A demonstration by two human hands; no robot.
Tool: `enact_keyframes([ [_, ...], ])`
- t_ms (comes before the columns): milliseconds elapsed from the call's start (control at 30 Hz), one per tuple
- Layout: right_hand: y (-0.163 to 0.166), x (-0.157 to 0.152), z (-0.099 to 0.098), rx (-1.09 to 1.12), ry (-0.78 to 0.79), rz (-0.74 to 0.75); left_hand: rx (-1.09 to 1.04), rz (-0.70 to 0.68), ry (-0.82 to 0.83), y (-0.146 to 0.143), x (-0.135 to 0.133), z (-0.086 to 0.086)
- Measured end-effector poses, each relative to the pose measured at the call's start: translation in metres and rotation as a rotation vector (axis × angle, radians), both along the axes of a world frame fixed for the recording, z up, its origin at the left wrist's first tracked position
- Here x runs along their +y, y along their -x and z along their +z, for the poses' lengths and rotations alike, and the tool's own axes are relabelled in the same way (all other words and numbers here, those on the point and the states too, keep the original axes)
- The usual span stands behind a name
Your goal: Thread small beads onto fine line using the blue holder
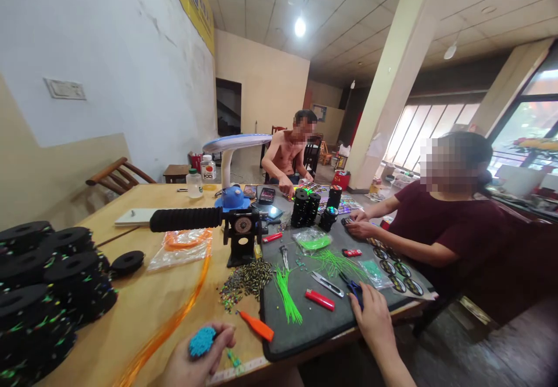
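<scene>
My left hand (pixel 196 359) is at the table's near edge, fingers pinched on a small blue bristly ball (pixel 202 341). My right hand (pixel 374 317) rests on the near right corner of the dark grey mat (pixel 314 323), its fingers curled over blue-handled scissors (pixel 354 287). An orange tool (pixel 257 325) lies between my hands. On the mat are a red lighter (pixel 319 299), a bunch of green strands (pixel 285 287) and a utility knife (pixel 328 284). A pile of small dark beads (pixel 247 281) lies at the mat's left edge.
Stacks of black spools (pixel 43 294) fill the left. A black winder with a foam handle (pixel 204 219) stands mid-table, an orange tube (pixel 174 317) trailing below it. A person in maroon (pixel 440 224) sits at the right, another person (pixel 290 154) at the far end. A blue lamp (pixel 233 172) stands behind.
</scene>
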State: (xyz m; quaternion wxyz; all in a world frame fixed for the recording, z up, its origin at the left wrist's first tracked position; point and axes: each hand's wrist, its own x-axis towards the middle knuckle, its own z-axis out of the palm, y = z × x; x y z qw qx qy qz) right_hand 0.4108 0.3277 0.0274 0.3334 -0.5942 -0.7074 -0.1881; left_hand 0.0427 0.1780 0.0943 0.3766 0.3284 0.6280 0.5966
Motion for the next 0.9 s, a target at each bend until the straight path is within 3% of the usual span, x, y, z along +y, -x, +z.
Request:
enact_keyframes([
  [100,0.001,0.001,0.003,0.141,-0.065,-0.016,-0.036,0.007,-0.015,0.001,0.0,0.001],
  [233,0.025,-0.017,0.026,0.393,-0.013,0.035,-0.097,-0.005,-0.034,0.005,0.002,0.002],
  [367,0.076,-0.05,0.037,0.517,0.244,0.349,-0.164,-0.084,-0.06,0.007,0.007,0.001],
  [467,0.122,-0.074,0.034,0.482,0.442,0.685,-0.19,-0.097,-0.098,0.006,0.008,-0.002],
  [567,0.16,-0.089,0.034,0.412,0.473,0.87,-0.184,-0.125,-0.125,0.005,0.007,-0.003],
  [700,0.185,-0.095,0.041,0.314,0.512,0.937,-0.166,-0.163,-0.164,0.007,0.007,-0.003],
  [900,0.194,-0.094,0.044,0.204,0.574,0.916,-0.114,-0.192,-0.14,0.007,0.006,-0.005],
])
